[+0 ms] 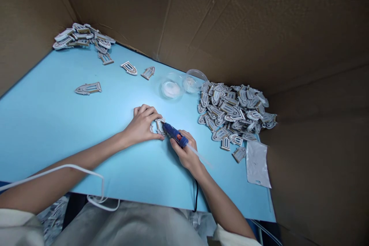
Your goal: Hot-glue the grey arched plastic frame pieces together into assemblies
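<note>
Grips a blue glue gun (174, 133) in the right hand (187, 150), closed round its body; holds a small arched piece (160, 126) between thumb and fingers of the left hand (142, 123), right at the gun's nozzle. Apart from each other, both hands, though near. Along the gun's long axis, a diagonal slant: nozzle pointing forward and left onto the piece, translucent glue stick (198, 155) jutting back and right. Partly hidden, the piece; cannot tell which way its arched end points.

Beneath the gun, a smooth pale blue bench (123, 177). To the gun's right, a large pile of similar pieces (230, 111) and a flat plastic bag (258, 163). Beyond the gun, two clear tubs (196, 70); far to its left, a smaller pile (80, 38). Behind all these, brown cardboard walls (121, 4).
</note>
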`<state>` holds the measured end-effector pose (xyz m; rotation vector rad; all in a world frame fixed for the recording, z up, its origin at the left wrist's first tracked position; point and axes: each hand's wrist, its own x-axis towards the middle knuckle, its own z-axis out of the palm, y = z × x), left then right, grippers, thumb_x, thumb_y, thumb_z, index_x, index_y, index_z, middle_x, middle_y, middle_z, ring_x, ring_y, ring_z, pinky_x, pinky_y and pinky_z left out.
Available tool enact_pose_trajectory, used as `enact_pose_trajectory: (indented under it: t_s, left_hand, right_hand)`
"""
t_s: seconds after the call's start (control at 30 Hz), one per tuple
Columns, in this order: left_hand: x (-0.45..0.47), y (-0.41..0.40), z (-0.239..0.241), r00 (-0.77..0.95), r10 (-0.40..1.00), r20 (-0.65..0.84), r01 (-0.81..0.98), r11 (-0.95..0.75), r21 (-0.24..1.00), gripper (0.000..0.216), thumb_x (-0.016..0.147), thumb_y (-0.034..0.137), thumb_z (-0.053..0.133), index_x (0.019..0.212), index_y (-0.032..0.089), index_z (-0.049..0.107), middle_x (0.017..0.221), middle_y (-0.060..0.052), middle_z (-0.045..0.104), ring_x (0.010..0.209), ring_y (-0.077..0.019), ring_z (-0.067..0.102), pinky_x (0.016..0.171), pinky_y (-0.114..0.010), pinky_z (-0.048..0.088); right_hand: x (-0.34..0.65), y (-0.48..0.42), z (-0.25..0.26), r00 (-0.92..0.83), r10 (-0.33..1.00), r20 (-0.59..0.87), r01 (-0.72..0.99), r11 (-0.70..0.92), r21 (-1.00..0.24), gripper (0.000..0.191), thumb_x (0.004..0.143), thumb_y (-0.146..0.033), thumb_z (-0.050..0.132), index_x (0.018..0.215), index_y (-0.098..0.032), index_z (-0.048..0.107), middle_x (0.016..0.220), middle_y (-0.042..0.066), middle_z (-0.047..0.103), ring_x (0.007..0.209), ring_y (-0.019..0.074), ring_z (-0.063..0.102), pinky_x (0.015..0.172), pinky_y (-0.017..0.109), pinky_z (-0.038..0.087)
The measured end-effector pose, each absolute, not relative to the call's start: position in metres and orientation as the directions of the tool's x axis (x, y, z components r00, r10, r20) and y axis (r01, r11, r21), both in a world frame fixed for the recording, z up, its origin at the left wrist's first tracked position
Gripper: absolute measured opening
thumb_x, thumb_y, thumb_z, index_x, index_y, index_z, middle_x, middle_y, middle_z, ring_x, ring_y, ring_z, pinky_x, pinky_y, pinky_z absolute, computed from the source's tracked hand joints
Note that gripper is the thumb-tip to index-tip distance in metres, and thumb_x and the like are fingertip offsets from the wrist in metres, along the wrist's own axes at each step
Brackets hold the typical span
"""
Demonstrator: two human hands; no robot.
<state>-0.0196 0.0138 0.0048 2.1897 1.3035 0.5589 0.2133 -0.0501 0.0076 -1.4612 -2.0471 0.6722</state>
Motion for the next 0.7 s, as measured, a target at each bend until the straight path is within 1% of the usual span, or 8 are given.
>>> enact_pose_trajectory:
  t_s: [0.17,0.47,0.7]
  left_hand:
    - [-0.0196,0.0139,0.005,0.45,0.889,0.081,0.672,-0.397,0.625,0.071,0.064,0.059,0.1,0.12,0.023,0.077,0.118,-0.008,0.073,0.122,-0.0365,0.054,0.102,-0.05,0.036]
    - [-0.0194,0.0139,0.0047,0.449,0.891,0.075,0.672,-0.392,0.628,0.068,0.066,0.06,0.099,0.12,0.025,0.076,0.119,-0.007,0.073,0.122,-0.0362,0.053,0.102,-0.05,0.036]
    - [-0.0189,0.0138,0.0059,0.446,0.893,0.06,0.679,-0.382,0.627,0.07,0.065,0.059,0.1,0.121,0.024,0.077,0.119,-0.007,0.073,0.123,-0.0363,0.053,0.103,-0.05,0.036]
  right_hand:
    - [0.2133,-0.0501,0.0076,-0.273,0.953,0.132,0.682,0.288,-0.672,0.034,0.102,-0.035,0.052,0.074,-0.026,0.035,0.069,-0.001,0.049,0.067,0.02,0.049,0.068,0.034,0.036]
    - [0.2131,-0.0498,0.0076,-0.273,0.953,0.129,0.685,0.286,-0.67,0.033,0.102,-0.036,0.052,0.074,-0.026,0.035,0.069,-0.001,0.049,0.067,0.0202,0.049,0.068,0.035,0.035]
    - [0.2124,-0.0499,0.008,-0.274,0.953,0.126,0.685,0.286,-0.671,0.034,0.102,-0.035,0.052,0.074,-0.026,0.034,0.069,-0.001,0.048,0.067,0.0201,0.049,0.068,0.035,0.035]
